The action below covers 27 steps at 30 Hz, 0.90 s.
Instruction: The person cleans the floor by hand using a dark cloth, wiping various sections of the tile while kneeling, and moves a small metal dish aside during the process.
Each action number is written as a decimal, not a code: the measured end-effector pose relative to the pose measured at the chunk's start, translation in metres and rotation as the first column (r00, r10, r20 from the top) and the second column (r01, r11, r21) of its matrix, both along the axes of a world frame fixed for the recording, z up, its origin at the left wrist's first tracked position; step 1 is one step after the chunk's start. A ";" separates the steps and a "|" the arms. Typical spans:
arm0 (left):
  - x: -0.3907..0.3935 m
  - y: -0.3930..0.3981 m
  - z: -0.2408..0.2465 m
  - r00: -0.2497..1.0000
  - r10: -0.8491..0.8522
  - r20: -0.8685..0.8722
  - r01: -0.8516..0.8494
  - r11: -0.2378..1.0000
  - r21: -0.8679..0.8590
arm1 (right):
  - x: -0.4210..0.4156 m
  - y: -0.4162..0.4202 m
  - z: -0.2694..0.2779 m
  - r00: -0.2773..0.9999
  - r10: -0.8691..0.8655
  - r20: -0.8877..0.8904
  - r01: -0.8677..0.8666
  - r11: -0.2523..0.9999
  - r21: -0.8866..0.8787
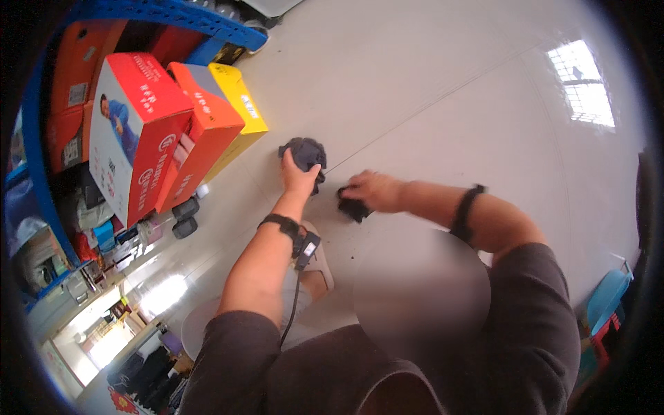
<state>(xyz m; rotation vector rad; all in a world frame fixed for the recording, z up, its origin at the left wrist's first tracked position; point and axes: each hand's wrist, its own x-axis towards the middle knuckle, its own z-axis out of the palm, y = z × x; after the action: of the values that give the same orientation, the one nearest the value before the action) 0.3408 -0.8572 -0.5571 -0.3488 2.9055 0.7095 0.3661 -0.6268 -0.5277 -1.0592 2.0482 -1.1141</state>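
My left hand (300,175) grips a bundle of dark, crumpled material (307,151) just above the pale floor, thumb and a finger spread over it. To the right and a little nearer to me, my right hand (374,191) has its fingers on a smaller black object (354,207) at the floor; that hand is somewhat blurred, and what the object is cannot be told. The two dark things lie apart. Black straps circle both forearms, and a small device with a cable sits at the left one.
At the left, red, orange and yellow cardboard boxes (244,104) stand tilted beside a blue metal shelf (39,155) filled with goods. Two dark blocks (185,218) lie below them. My shoe (317,259) is on the floor. A light blue plastic item (607,298) stands at far right.
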 end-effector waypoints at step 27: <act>-0.066 0.103 -0.016 0.733 -0.677 -0.066 0.680 0.727 0.096 | 0.005 0.163 -0.015 0.546 -0.751 -0.372 0.838 0.484 0.252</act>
<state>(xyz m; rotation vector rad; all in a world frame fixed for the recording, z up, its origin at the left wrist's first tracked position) 0.2746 -0.7547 -0.5728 0.7243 2.6701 0.7246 0.3713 -0.4635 -0.5430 0.0959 2.9069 -0.8827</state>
